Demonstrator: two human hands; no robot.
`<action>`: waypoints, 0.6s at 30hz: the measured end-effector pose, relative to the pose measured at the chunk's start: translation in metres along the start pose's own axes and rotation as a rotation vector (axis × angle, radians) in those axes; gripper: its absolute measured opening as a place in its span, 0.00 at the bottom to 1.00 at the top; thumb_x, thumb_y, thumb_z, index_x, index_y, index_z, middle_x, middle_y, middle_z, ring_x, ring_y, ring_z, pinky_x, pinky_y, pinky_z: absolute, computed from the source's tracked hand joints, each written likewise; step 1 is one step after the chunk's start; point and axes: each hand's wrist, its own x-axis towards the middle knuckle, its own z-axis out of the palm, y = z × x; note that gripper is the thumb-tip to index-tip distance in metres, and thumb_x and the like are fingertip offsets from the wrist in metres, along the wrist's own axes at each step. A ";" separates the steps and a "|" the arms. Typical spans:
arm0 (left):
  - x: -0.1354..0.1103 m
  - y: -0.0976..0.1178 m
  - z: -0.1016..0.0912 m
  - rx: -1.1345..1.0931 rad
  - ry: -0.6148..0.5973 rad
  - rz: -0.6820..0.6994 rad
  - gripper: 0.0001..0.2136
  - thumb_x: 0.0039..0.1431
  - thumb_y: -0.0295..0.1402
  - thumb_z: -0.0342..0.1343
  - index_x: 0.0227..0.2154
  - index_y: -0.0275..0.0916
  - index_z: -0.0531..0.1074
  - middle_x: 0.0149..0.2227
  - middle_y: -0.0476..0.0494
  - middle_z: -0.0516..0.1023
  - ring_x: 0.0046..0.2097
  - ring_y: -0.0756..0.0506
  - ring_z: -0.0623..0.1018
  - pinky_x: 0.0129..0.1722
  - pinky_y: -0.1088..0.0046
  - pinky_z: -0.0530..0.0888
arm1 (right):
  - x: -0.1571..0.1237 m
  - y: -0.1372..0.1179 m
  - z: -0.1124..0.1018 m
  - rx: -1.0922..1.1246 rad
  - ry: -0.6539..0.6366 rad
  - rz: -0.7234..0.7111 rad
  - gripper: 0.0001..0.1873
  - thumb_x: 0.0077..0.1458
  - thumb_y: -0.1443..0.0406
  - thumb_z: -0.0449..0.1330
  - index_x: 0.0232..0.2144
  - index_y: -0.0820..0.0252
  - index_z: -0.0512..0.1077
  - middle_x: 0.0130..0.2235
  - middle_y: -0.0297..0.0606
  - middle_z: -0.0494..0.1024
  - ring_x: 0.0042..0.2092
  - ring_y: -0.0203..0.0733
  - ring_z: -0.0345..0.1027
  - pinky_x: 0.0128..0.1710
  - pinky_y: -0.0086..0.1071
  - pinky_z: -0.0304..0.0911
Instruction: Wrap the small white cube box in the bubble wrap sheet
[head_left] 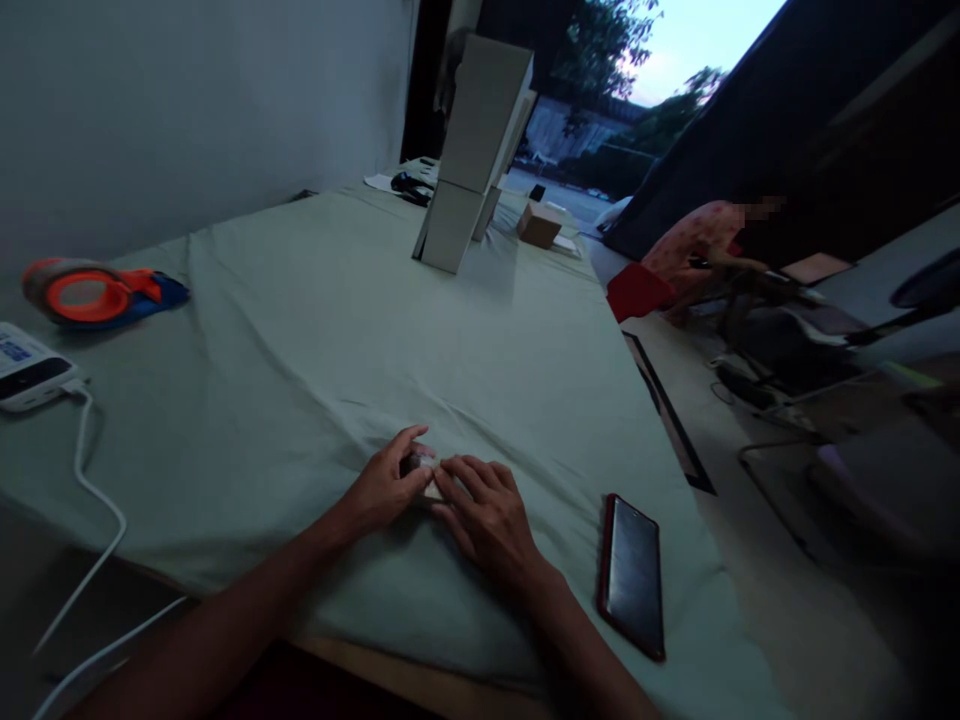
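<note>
Both hands meet near the front edge of the cloth-covered table (300, 450). My left hand (384, 488) curls its thumb and fingers around a small pale object (433, 490) with a dark part at its left end. From the other side, my right hand (484, 510) grips the same object, its fingers bent over the top. Most of the object is hidden by the fingers, so its kind cannot be made out. To the right of my right hand lies a phone (632, 575) in a dark red case, screen up.
An orange and blue tape dispenser (97, 292) and a white device (34, 368) with a white cable (84, 470) are at left. Tall pale boxes (476, 130) stand farther back, near a small brown carton (538, 224). Another person (697, 245) sits bent forward beyond the table's right edge.
</note>
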 end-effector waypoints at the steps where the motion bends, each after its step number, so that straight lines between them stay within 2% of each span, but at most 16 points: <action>1: 0.000 -0.001 0.000 -0.017 -0.001 -0.003 0.29 0.54 0.35 0.53 0.60 0.37 0.58 0.49 0.40 0.73 0.44 0.45 0.75 0.47 0.67 0.72 | 0.000 -0.001 0.001 -0.011 -0.003 0.006 0.16 0.62 0.62 0.56 0.52 0.55 0.70 0.51 0.44 0.76 0.54 0.51 0.64 0.50 0.45 0.56; 7: -0.001 -0.008 0.001 0.068 0.085 0.061 0.29 0.55 0.34 0.53 0.61 0.37 0.58 0.51 0.38 0.72 0.49 0.43 0.73 0.52 0.63 0.70 | 0.002 -0.003 0.011 -0.022 0.038 0.055 0.13 0.63 0.64 0.54 0.49 0.56 0.70 0.49 0.44 0.76 0.57 0.51 0.61 0.51 0.45 0.55; 13: -0.004 -0.008 0.000 0.082 0.065 0.094 0.27 0.55 0.32 0.53 0.60 0.39 0.60 0.50 0.40 0.73 0.51 0.43 0.73 0.53 0.63 0.69 | 0.000 -0.007 0.018 -0.077 0.080 0.046 0.14 0.63 0.64 0.55 0.49 0.60 0.70 0.50 0.48 0.74 0.57 0.52 0.60 0.52 0.45 0.55; 16: -0.006 -0.005 0.000 0.108 0.058 0.098 0.28 0.55 0.32 0.53 0.60 0.37 0.60 0.51 0.38 0.73 0.52 0.42 0.72 0.55 0.61 0.68 | -0.004 -0.006 0.021 0.020 0.121 0.058 0.14 0.62 0.62 0.56 0.49 0.59 0.69 0.50 0.46 0.75 0.56 0.51 0.62 0.52 0.45 0.55; 18: -0.007 -0.004 -0.001 0.102 0.054 0.097 0.28 0.55 0.32 0.53 0.60 0.36 0.60 0.52 0.38 0.73 0.52 0.42 0.73 0.55 0.61 0.68 | -0.009 -0.003 0.024 0.165 0.207 0.132 0.13 0.62 0.61 0.55 0.47 0.57 0.69 0.49 0.43 0.76 0.54 0.49 0.64 0.52 0.45 0.56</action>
